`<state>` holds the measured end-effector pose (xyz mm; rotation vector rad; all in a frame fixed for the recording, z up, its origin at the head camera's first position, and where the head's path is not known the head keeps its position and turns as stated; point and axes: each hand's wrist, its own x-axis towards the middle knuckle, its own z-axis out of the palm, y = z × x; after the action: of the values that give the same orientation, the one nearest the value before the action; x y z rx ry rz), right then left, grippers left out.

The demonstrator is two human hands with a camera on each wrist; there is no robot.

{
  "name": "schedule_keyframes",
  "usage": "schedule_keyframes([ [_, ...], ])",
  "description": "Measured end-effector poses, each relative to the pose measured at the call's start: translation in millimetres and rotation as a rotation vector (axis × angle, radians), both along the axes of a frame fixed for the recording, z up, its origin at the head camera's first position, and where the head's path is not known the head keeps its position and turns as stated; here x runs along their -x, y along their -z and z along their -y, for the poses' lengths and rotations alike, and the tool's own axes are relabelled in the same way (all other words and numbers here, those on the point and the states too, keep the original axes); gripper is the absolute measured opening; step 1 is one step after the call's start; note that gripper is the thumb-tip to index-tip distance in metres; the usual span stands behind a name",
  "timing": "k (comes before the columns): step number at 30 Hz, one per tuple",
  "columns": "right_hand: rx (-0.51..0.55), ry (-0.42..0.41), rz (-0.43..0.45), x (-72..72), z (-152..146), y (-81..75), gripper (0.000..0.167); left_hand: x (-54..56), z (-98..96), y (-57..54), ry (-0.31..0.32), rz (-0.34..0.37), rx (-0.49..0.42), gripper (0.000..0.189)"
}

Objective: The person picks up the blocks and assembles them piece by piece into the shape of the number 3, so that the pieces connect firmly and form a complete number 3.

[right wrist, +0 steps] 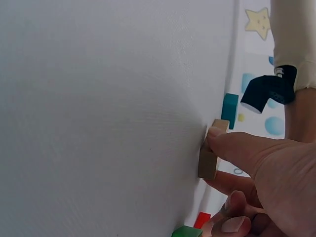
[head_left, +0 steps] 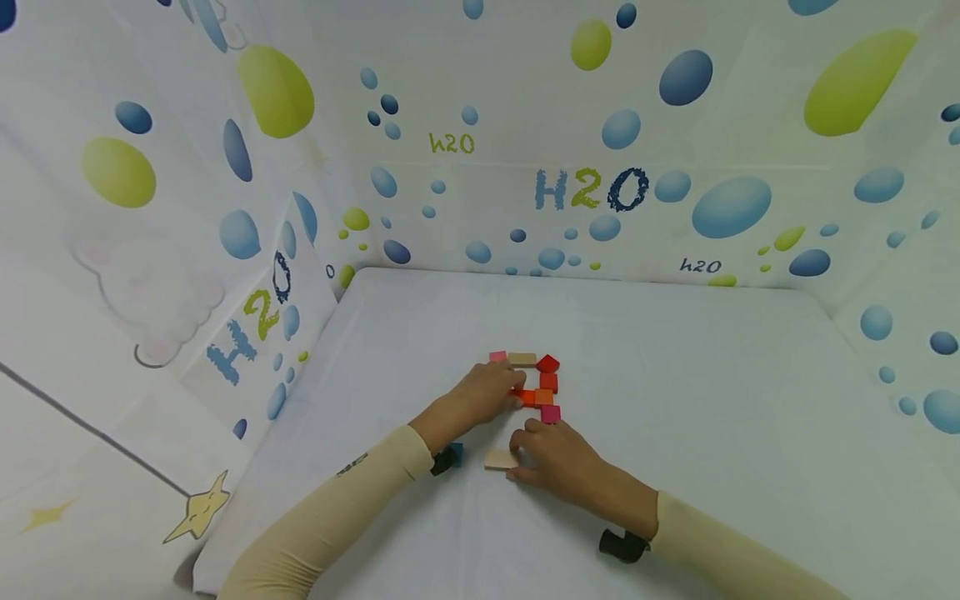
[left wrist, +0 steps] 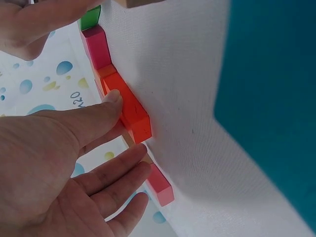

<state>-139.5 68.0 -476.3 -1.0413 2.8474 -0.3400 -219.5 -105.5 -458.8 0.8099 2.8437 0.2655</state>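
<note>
My left hand [head_left: 491,392] pinches an orange-red rectangular block [left wrist: 131,111] between thumb and fingers; it lies flat on the cloth. That block's end meets an orange square block [head_left: 543,397]. A red square block [head_left: 548,383] stands beyond it, and a magenta block [head_left: 551,414] on the near side. Closer to the body, my right hand [head_left: 558,458] holds a plain wooden block [right wrist: 208,163] at one end, thumb on one side and fingers on the other. A green block [left wrist: 90,19] adjoins the magenta one, hidden by my right hand in the head view.
At the far side of the group lie a pink block [head_left: 498,357], a wooden block [head_left: 522,360] and a red pointed block [head_left: 548,364]. A teal block [right wrist: 229,111] sits left of the held wooden block, partly behind my left wrist. White cloth [head_left: 712,400] covers the table.
</note>
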Motion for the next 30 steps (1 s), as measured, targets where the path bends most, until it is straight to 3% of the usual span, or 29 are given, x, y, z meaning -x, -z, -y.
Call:
schedule_keyframes([
  [12, -0.010, 0.061, -0.044, 5.6, -6, -2.0, 0.037, -1.2, 0.6, 0.1, -0.003, -0.005, 0.001, 0.021],
  [19, 0.006, 0.103, -0.026, 11.1, -11, -0.3, 0.036, 0.4, 1.3, 0.5, 0.012, -0.022, -0.002, 0.019],
  [30, 0.044, 0.110, -0.026, 13.5, -18, 3.5, 0.032, 1.2, 0.8, -0.4, 0.015, -0.012, 0.001, 0.020],
])
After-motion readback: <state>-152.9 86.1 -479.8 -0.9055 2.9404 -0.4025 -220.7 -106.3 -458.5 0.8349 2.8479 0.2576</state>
